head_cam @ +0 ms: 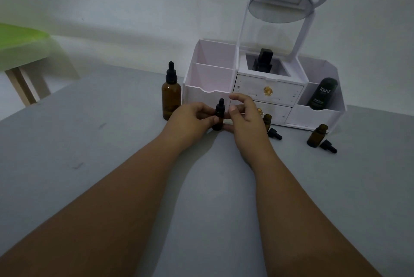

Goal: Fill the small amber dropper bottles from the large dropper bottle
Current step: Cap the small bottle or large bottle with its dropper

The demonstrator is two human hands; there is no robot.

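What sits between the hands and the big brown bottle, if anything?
Nothing visible. The big brown bottle stands capped on the table, just behind and left of the left hand, with bare table between them. The left hand holds a small capped bottle; the right hand is beside it.

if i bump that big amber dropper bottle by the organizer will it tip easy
Probably fairly easily: the large dropper bottle stands upright, tall and narrow, with a long dropper cap raising its top. It looks like glass, so likely rigid, smooth and breakable. Once down, its round body would probably roll on the flat table.
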